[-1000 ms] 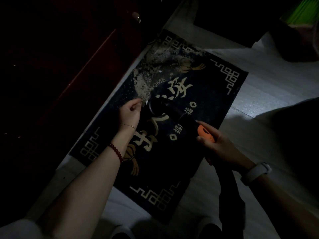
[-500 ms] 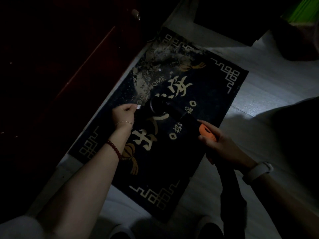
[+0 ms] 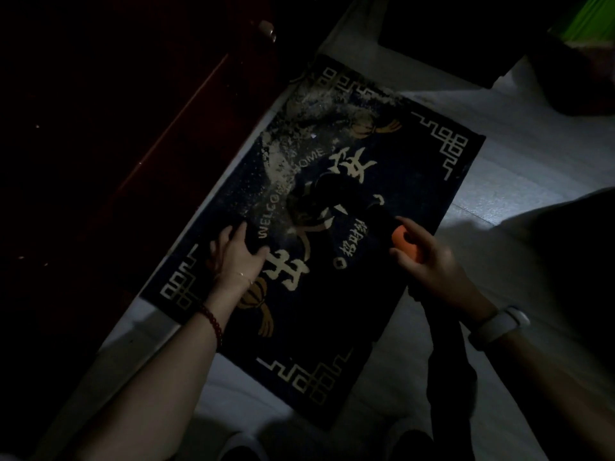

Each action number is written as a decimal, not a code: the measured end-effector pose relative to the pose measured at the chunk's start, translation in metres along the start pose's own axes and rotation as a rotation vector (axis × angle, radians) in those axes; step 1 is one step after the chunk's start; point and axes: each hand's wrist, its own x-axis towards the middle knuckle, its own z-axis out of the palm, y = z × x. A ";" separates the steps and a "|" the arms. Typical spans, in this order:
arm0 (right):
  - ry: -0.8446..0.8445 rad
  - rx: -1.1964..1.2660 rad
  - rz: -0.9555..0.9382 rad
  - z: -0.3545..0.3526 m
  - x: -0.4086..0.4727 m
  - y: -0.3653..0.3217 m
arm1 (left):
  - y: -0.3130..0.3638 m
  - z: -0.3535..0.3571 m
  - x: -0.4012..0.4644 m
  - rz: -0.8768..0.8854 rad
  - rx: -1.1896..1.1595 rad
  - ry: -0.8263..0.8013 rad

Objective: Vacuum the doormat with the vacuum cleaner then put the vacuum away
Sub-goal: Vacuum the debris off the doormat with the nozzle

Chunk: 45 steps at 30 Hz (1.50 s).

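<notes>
Right, the right hand is wrapped around the orange-tipped handle of the dark handheld vacuum, nozzle down on the middle of the doormat at the edge of the pale dust patch. Left hand lies flat and open on the doormat near its door-side edge, pinning it, gripping nothing. I'd keep that pin and work slow overlapping strokes up into the dust, nozzle flush, right wrist low.
</notes>
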 end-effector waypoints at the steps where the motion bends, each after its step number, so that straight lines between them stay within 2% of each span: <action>1: 0.027 -0.061 -0.021 0.000 0.002 -0.003 | -0.006 0.005 -0.006 0.002 0.059 -0.053; 4: 0.079 -0.275 -0.029 0.003 0.007 -0.009 | -0.023 0.019 -0.016 0.007 0.206 -0.148; 7: 0.088 -0.400 -0.016 0.014 0.005 -0.011 | -0.033 0.026 -0.020 0.016 0.269 -0.176; 14: -0.076 -0.503 -0.101 0.056 -0.033 -0.004 | -0.031 0.026 -0.021 -0.004 0.252 -0.137; 18: -0.166 -0.520 -0.090 0.051 -0.047 -0.006 | -0.034 0.027 -0.022 -0.001 0.255 -0.105; 22: -0.024 -0.438 -0.087 0.022 -0.025 -0.027 | -0.049 0.017 -0.021 0.068 0.242 -0.109; 25: 0.034 -0.528 -0.052 0.020 0.005 -0.040 | -0.061 0.016 -0.025 0.097 0.175 -0.091; 29: -0.120 -0.687 -0.093 0.059 -0.013 -0.037 | -0.063 0.021 -0.025 0.099 0.166 -0.055; 32: -0.254 -0.720 -0.133 0.079 -0.048 -0.029 | -0.062 0.021 -0.025 0.090 0.147 -0.033; 34: -0.277 -0.704 -0.145 0.074 -0.054 -0.025 | -0.062 0.020 -0.025 0.089 0.145 -0.041; 38: -0.126 -0.564 -0.078 0.040 -0.021 -0.026 | -0.065 0.016 -0.024 0.106 0.182 -0.086; 40: -0.052 -0.578 -0.040 0.032 -0.009 -0.030 | -0.065 0.015 -0.025 0.109 0.186 -0.098; 42: -0.108 -0.651 -0.079 0.052 -0.023 -0.040 | -0.064 0.013 -0.026 0.108 0.217 -0.092; 45: -0.345 -0.768 -0.211 0.094 -0.068 -0.037 | -0.067 0.011 -0.026 0.111 0.263 -0.070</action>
